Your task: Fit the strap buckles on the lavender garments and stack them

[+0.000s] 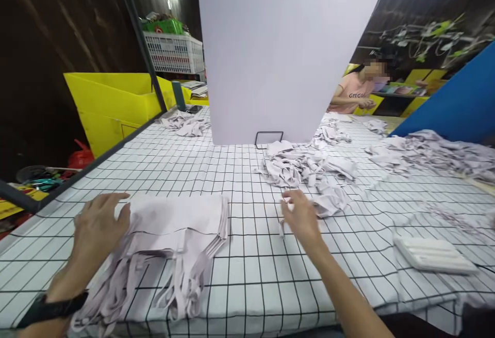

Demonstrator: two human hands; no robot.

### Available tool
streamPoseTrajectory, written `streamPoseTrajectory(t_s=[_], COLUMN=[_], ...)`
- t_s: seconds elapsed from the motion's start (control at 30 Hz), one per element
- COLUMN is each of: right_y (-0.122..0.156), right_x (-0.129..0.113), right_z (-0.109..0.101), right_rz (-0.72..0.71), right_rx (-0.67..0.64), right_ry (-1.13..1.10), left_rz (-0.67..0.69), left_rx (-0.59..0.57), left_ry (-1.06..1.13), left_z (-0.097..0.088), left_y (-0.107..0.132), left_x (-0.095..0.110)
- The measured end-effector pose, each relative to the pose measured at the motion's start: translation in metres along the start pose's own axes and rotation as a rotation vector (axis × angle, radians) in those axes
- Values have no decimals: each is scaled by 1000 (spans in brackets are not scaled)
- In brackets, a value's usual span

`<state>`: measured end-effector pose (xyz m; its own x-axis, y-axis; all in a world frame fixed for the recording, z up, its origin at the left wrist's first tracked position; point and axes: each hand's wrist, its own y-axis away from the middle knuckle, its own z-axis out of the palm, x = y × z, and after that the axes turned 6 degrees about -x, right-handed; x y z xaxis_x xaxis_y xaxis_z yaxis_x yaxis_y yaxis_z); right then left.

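A neat stack of flat white cloth pieces with long straps (178, 214), which look like fabric bags, lies at the front left, its straps trailing toward the table edge. At the stack's left side is my left hand (101, 224), fingers apart and thumb near the cloth; whether it touches cannot be made out. My right hand (299, 216) is beside a loose heap of crumpled white cloth pieces (297, 165), its fingers spread and slightly curled. A strap end (282, 228) hangs down near that hand, but no grip on it shows.
A large white board (282, 54) stands on a wire holder (268, 134) across the gridded tablecloth (154, 167). More crumpled cloth (444, 152) lies right, near a white slab (435, 254). Yellow bins (112, 106) flank the left. Behind, a person (353, 90) sits at the table.
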<state>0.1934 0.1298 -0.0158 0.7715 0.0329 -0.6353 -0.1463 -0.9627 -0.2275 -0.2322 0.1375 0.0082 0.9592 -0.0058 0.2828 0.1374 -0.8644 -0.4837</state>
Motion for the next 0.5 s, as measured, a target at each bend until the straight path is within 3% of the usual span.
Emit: streamPoseTrajectory(t_s=[0.1,0.2,0.27,0.37,0.5], right_y=[-3,2,18,58,115], right_x=[54,81,81,63,36], right_z=[-49,-79,-88,-86,-73], right_rz=[118,135,90,-15,-100], right_rx=[136,116,38,-211,-405], right_ry=[103,112,73,-97,-292], left_rz=[147,196,235,362,447], left_rx=[15,-157,-310,-584,-975], left_ry=[166,368,528,703,787], left_z=[-6,-5,0,14,34], left_y=[12,22,31,51,82], left_x=[44,103,144,200,251])
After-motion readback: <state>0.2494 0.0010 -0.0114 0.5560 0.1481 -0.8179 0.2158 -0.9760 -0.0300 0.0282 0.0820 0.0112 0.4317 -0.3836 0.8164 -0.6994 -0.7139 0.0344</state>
